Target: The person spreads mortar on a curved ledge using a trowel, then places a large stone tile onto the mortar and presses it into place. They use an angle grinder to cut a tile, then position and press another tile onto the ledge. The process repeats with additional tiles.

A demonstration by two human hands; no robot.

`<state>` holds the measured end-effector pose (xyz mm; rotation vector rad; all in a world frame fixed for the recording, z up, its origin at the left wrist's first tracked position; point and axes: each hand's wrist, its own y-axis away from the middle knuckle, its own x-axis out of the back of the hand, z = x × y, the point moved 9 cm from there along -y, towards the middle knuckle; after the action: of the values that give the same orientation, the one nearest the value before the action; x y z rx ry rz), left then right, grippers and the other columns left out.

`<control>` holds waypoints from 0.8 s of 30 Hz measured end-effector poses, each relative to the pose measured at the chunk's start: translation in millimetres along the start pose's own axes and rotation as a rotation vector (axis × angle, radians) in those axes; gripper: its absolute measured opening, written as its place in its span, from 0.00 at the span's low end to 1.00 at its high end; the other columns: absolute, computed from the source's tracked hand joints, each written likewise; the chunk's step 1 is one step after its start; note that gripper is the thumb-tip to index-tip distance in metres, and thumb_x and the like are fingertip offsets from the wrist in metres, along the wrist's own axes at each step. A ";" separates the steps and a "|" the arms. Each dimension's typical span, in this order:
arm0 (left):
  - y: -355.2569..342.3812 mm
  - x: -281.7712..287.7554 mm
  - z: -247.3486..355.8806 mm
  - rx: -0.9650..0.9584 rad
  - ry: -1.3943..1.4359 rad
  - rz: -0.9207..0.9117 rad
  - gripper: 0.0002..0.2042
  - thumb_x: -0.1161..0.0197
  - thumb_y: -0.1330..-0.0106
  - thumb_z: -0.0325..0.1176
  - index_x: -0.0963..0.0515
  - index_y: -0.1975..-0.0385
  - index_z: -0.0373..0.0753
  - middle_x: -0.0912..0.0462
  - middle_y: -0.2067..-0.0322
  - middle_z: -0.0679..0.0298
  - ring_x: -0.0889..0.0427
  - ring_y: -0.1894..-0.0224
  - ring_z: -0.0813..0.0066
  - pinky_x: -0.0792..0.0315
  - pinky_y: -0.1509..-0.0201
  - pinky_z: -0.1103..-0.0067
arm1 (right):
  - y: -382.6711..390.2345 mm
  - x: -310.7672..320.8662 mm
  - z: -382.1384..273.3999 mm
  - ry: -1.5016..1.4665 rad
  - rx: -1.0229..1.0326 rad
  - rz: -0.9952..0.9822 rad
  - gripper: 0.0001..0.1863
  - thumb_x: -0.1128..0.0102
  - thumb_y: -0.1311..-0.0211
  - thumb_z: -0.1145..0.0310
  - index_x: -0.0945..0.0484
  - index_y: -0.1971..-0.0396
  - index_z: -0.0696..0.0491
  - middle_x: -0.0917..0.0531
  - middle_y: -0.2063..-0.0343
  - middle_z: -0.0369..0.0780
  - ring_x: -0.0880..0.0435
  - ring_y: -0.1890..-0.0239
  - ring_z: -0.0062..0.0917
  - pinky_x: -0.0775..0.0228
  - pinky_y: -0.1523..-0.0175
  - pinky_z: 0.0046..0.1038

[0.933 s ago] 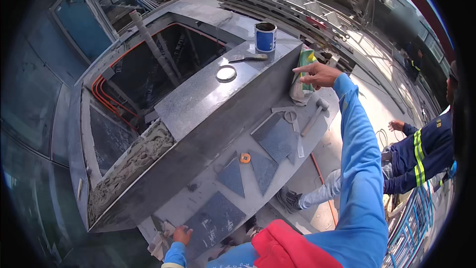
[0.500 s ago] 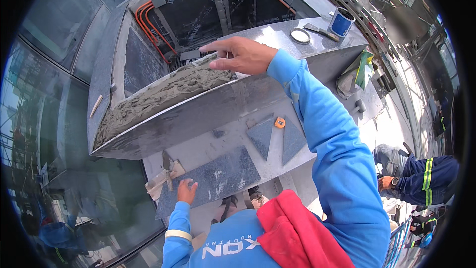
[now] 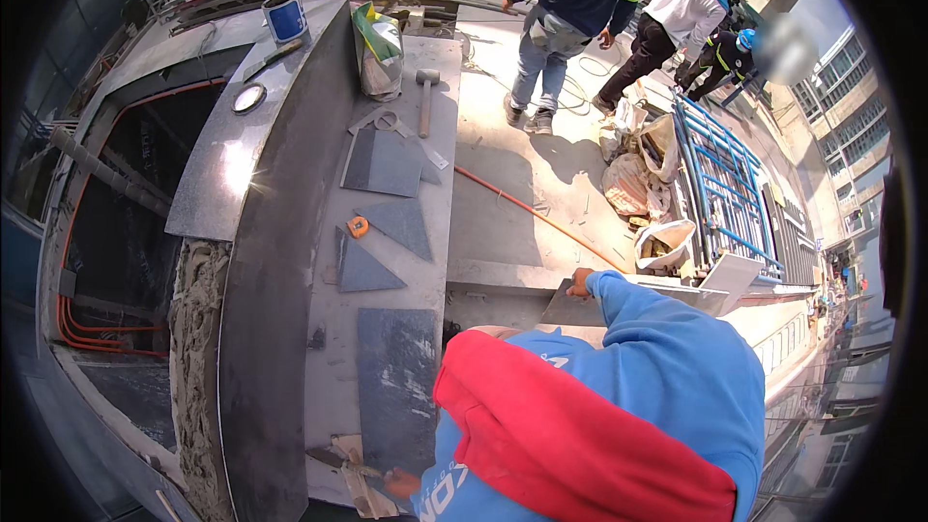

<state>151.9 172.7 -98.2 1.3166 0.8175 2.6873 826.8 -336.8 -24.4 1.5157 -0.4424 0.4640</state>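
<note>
Left hand, bare, is at the near edge of a dark stone slab, small in view and partly lost against the body; whether it is gripping anything or loose cannot be told. Right hand, bare, is beyond the ledge's right edge, well apart from the slab; its fingers look curled, but whether they grasp the grey panel beside them cannot be told.

The slab lies flat on the near part of a long pale ledge, along its right edge. Toward the ledge's near left corner, just beside the left hand, a trowel rests across tan scraps.

Past the slab's far edge lie two triangular stone pieces, the left triangle and the right triangle, with an orange tape measure where they come close. Farther along are a square tile, a hammer and, at the ledge's far left corner, a green-and-white bag.

A dark wall borders the ledge's left edge. Its pale stone top carries a round lid, a flat-bladed tool and, near the far edge, a blue can. Wet mortar fills the strip nearer.

Right of the ledge, an orange pipe crosses the floor.
</note>
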 end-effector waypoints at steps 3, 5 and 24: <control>-39.1 14.7 112.0 -0.322 -0.020 0.031 0.18 0.38 0.33 0.40 0.16 0.66 0.25 0.15 0.73 0.44 0.16 0.68 0.40 0.24 0.60 0.52 | -4.3 36.8 2.8 -0.034 -0.015 0.209 0.31 0.35 0.42 0.48 0.15 0.52 0.62 0.10 0.68 0.48 0.10 0.61 0.39 0.19 0.49 0.36; -39.3 29.2 188.4 -0.552 -0.177 0.109 0.19 0.39 0.32 0.40 0.17 0.66 0.24 0.15 0.72 0.40 0.16 0.68 0.37 0.24 0.60 0.52 | -14.4 56.2 -29.6 -0.076 0.092 0.338 0.32 0.35 0.41 0.48 0.17 0.47 0.62 0.11 0.63 0.50 0.11 0.55 0.42 0.21 0.45 0.37; 234.5 -9.1 62.0 0.159 -0.248 0.283 0.10 0.35 0.33 0.34 0.15 0.62 0.33 0.14 0.59 0.43 0.15 0.55 0.44 0.23 0.48 0.60 | -236.5 132.9 -215.2 -0.058 0.393 -0.054 0.25 0.36 0.32 0.60 0.23 0.41 0.60 0.14 0.71 0.42 0.13 0.74 0.30 0.22 0.72 0.35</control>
<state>248.4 -4.1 37.2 1.8885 0.8891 2.6190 1065.1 -120.3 -151.8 1.9192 -0.3675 0.4845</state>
